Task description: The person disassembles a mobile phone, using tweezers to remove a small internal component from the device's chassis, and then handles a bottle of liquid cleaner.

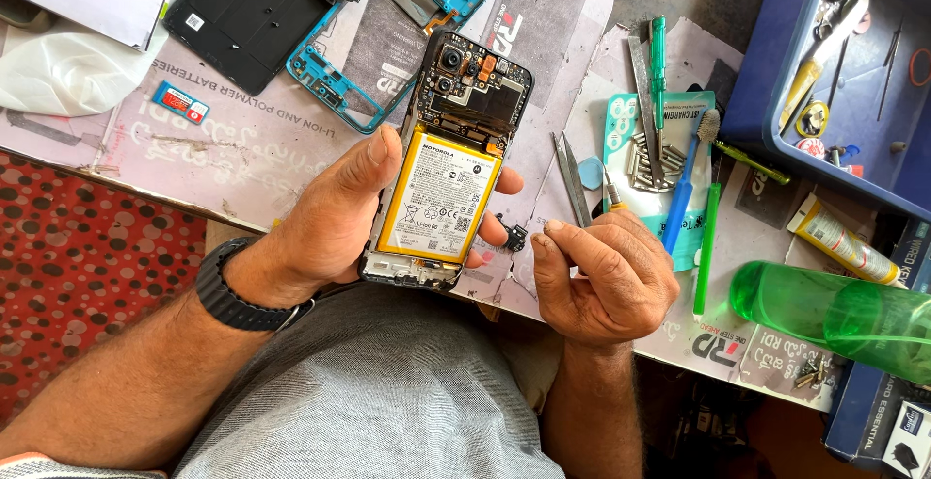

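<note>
Cradling an opened phone (448, 161) in the left hand (335, 217) — thumb laid along the near long edge, fingertips wrapping round the far edge, so clamped on it from both sides. Back cover off; yellow-edged battery (441, 196) filling the lower half, bare board (470, 81) with camera lenses above. Long axis running from the wrist end up and away, tilted slightly rightward, top pointing off from the body.

Just right of those fingertips, pinched in the right hand (601, 275): a small screwdriver (611, 193), thumb and forefinger pressed together on its shaft, other fingers curled in. Tip hidden behind the knuckles, so cannot tell where it points. Phone lying to the left of these fingers, near but apart; a small dark part (515, 238) sitting between the two hands, seemingly at the left fingertips. Right hand the nearer to the phone's far edge and to the tools.

Beyond the right knuckles — tweezers (572, 178), a blue brush (687, 180), a green screwdriver (658, 60), loose screws. Further right, a green bottle (834, 316) and a blue tray (776, 101). Past the left thumb, a teal frame (388, 33) and black cover (247, 9) on the mat.
</note>
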